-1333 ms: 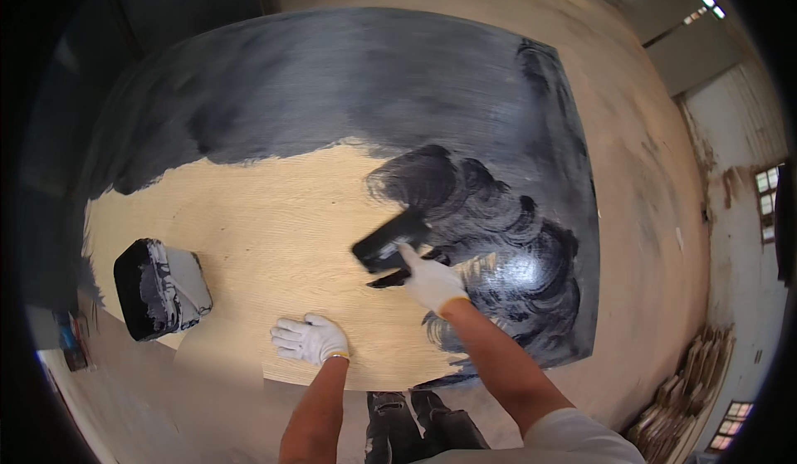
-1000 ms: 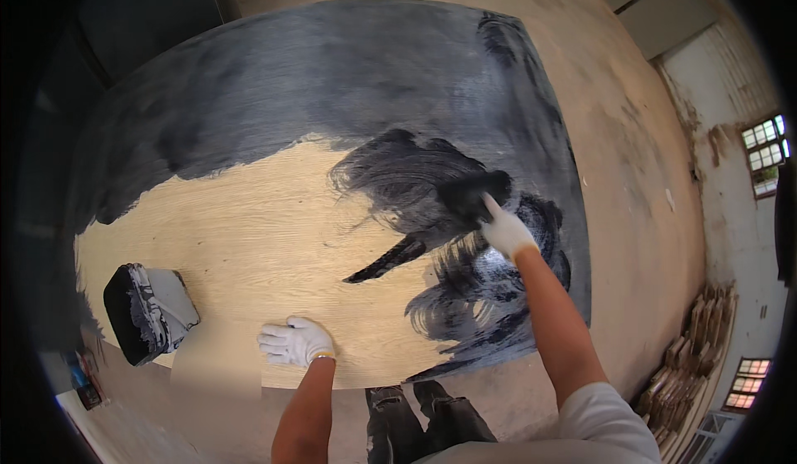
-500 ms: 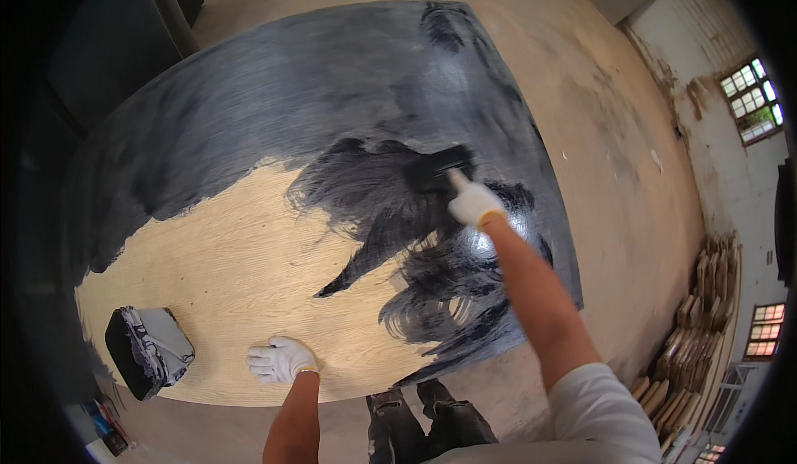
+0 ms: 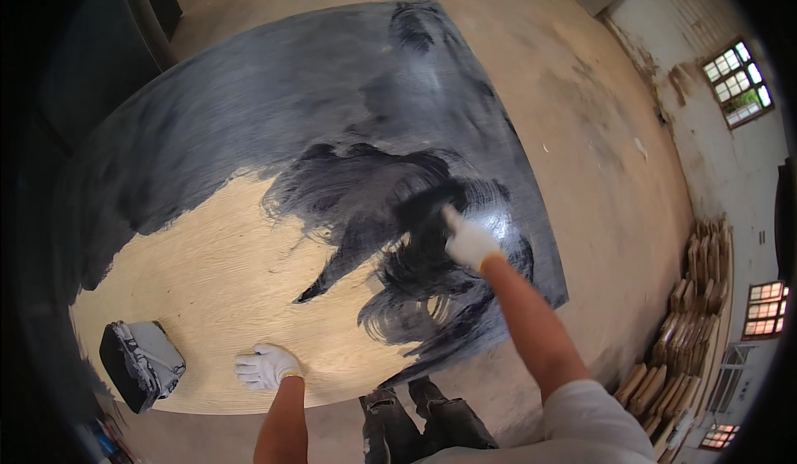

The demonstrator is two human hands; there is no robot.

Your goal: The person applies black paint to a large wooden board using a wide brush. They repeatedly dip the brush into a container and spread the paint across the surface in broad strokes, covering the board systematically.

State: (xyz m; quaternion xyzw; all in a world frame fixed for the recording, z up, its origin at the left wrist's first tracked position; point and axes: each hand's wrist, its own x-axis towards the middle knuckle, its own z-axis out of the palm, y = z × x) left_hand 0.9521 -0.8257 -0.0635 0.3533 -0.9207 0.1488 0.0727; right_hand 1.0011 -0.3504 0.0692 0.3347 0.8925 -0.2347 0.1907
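A large plywood sheet (image 4: 207, 273) lies on the floor, mostly covered in black paint, with a bare wood patch at its near left. My right hand (image 4: 467, 242), in a white glove, grips a wide black paintbrush (image 4: 423, 207) that presses on the wet paint near the sheet's right side. My left hand (image 4: 264, 367), also gloved, rests flat with fingers spread on the bare wood at the near edge. My paint-stained shoes (image 4: 415, 422) stand just below the sheet.
A black paint tray (image 4: 141, 364) smeared with paint sits at the sheet's near left corner. Stacked wooden boards (image 4: 681, 331) lie at the right by a wall with windows (image 4: 735, 82). Bare concrete floor (image 4: 598, 148) surrounds the sheet.
My right hand swept the brush from the sheet's middle out to the right and back a little, spreading black strokes over more bare wood. My left hand stayed planted.
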